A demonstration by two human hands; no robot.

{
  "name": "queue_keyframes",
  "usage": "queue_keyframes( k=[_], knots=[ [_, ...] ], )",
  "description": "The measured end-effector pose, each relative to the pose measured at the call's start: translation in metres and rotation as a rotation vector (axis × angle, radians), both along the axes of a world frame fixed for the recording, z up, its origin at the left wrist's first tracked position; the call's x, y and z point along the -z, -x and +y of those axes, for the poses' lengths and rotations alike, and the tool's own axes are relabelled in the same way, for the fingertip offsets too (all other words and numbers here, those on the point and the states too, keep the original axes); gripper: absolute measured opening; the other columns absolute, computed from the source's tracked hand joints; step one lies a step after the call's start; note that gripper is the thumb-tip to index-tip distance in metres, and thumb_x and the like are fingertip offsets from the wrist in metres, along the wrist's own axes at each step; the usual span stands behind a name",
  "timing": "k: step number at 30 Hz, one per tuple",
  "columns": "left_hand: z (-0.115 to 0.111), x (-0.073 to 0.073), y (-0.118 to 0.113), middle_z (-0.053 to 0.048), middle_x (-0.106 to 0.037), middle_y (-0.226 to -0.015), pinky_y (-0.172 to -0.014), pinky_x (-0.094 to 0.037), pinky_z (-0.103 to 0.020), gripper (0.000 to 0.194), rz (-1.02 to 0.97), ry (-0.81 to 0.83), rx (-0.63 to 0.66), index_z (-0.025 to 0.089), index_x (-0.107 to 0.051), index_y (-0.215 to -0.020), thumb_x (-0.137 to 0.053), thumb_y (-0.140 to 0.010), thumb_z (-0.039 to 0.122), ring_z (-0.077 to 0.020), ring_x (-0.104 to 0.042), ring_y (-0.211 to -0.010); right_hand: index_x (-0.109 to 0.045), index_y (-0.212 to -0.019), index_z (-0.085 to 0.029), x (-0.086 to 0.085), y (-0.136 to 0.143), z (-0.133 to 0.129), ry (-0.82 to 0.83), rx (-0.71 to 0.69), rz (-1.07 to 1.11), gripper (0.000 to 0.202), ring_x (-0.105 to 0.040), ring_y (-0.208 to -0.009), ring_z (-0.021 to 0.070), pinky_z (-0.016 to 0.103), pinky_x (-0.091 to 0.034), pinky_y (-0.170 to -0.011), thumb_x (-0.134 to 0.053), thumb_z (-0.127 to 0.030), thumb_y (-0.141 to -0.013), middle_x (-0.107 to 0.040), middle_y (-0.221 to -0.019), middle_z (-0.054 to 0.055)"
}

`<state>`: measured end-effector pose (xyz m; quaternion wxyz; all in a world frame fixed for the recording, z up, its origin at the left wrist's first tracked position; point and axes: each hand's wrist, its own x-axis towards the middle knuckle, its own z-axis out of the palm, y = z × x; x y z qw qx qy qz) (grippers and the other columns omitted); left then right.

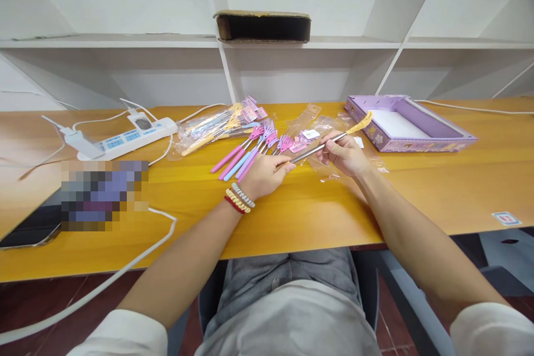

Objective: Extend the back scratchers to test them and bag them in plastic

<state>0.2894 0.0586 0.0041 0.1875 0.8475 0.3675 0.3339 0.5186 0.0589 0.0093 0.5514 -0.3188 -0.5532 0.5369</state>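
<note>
Between my hands a back scratcher (307, 152) with a metal rod and a yellow claw-like head slants up to the right. My left hand (266, 174) is closed around its lower end, hiding the handle. My right hand (344, 156) pinches the rod just below the yellow head. Beyond my left hand lie several pink and blue back scratchers (238, 162), their claws pointing right. Behind these sits a clear plastic bag (212, 128) with more back scratchers inside. Crumpled clear wrappers (327, 171) and pink tags (298, 146) lie around my right hand.
A purple open box (429, 143) stands at the right rear. On the left are a white power strip (125, 139) with plugs, a dark phone (33, 222) beside a blurred patch, and a white cable (137, 258). White shelves rise behind, holding a cardboard box (263, 39).
</note>
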Motion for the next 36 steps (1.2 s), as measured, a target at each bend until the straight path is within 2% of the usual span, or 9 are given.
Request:
queue_keyframes(
  k=[6,11,16,20,23,25,28,30,36],
  knots=[
    [0.0,0.002,-0.002,-0.001,-0.063,-0.064,-0.051,-0.034,-0.024,0.032,-0.05,0.17,0.048,0.017,-0.072,-0.093,-0.049,-0.086,0.037,-0.0117,-0.049,-0.054,-0.058,-0.076,-0.02,0.002,0.002,-0.001,0.045,-0.039,-0.004,0.039,-0.06,-0.055,0.015,0.025,-0.041,-0.046,-0.078,-0.049,-0.059,-0.064,-0.064,0.001],
    [-0.003,-0.005,-0.004,0.001,-0.059,-0.06,-0.052,-0.032,-0.024,0.028,-0.03,0.096,0.056,0.018,-0.07,-0.084,-0.048,-0.087,0.034,-0.0109,-0.047,-0.054,-0.061,-0.076,-0.02,-0.001,-0.001,0.0,0.083,-0.054,0.001,0.036,-0.058,-0.055,0.015,0.024,-0.039,-0.045,-0.073,-0.051,-0.063,-0.062,-0.062,0.001],
    [-0.002,-0.009,-0.003,0.001,-0.06,-0.062,-0.055,-0.031,-0.025,0.025,0.052,-0.05,0.038,0.019,-0.068,-0.079,-0.048,-0.087,0.031,-0.0111,-0.048,-0.055,-0.062,-0.071,-0.019,-0.007,-0.016,0.006,0.052,0.198,0.171,0.043,-0.044,-0.041,0.01,0.024,-0.036,-0.04,-0.054,-0.061,-0.075,-0.05,-0.05,-0.001],
    [0.006,-0.009,0.005,-0.002,-0.066,-0.07,-0.061,-0.034,-0.025,0.023,0.116,-0.143,0.03,0.02,-0.068,-0.082,-0.048,-0.087,0.029,-0.0139,-0.054,-0.062,-0.06,-0.078,-0.021,-0.004,-0.024,0.015,0.07,0.388,0.173,0.034,-0.043,-0.04,0.0088,0.022,-0.033,-0.036,-0.063,-0.055,-0.071,-0.052,-0.054,-0.003],
    [0.013,-0.009,0.012,-0.002,-0.065,-0.068,-0.062,-0.035,-0.026,0.022,0.152,-0.17,0.02,0.02,-0.068,-0.076,-0.05,-0.085,0.028,-0.0149,-0.055,-0.063,-0.059,-0.08,-0.023,0.002,-0.027,0.021,-0.017,0.581,0.079,0.03,-0.043,-0.04,0.0077,0.02,-0.031,-0.033,-0.07,-0.048,-0.067,-0.055,-0.059,-0.005],
    [0.016,-0.009,0.016,-0.002,-0.065,-0.066,-0.061,-0.035,-0.026,0.021,0.174,-0.148,0.029,0.02,-0.069,-0.074,-0.051,-0.083,0.028,-0.0143,-0.055,-0.061,-0.06,-0.07,-0.02,0.005,-0.031,0.023,-0.082,0.672,-0.096,0.029,-0.043,-0.042,0.007,0.019,-0.032,-0.035,-0.068,-0.048,-0.07,-0.056,-0.061,-0.003],
    [0.017,-0.009,0.02,-0.001,-0.066,-0.065,-0.059,-0.036,-0.024,0.019,0.202,-0.09,0.002,0.019,-0.07,-0.076,-0.053,-0.081,0.028,-0.013,-0.055,-0.06,-0.057,-0.054,-0.016,0.007,-0.038,0.021,-0.135,0.602,-0.389,0.043,-0.044,-0.045,0.0069,0.019,-0.034,-0.039,-0.062,-0.052,-0.076,-0.055,-0.057,0.001],
    [0.016,-0.009,0.022,0.0,-0.066,-0.064,-0.058,-0.036,-0.024,0.018,0.238,-0.071,-0.011,0.018,-0.07,-0.078,-0.054,-0.079,0.027,-0.0123,-0.055,-0.059,-0.059,-0.054,-0.015,0.007,-0.042,0.018,-0.116,0.507,-0.504,0.045,-0.042,-0.044,0.0073,0.02,-0.033,-0.04,-0.06,-0.053,-0.077,-0.05,-0.051,0.0],
    [0.016,-0.01,0.022,-0.002,-0.069,-0.074,-0.066,-0.041,-0.025,0.02,0.312,-0.167,0.048,0.017,-0.071,-0.084,-0.052,-0.081,0.024,-0.0135,-0.058,-0.066,-0.064,-0.063,-0.013,0.003,-0.049,0.013,0.053,0.301,-0.555,0.034,-0.041,-0.042,0.0077,0.022,-0.03,-0.039,-0.058,-0.043,-0.076,-0.051,-0.052,0.001]
  ],
)
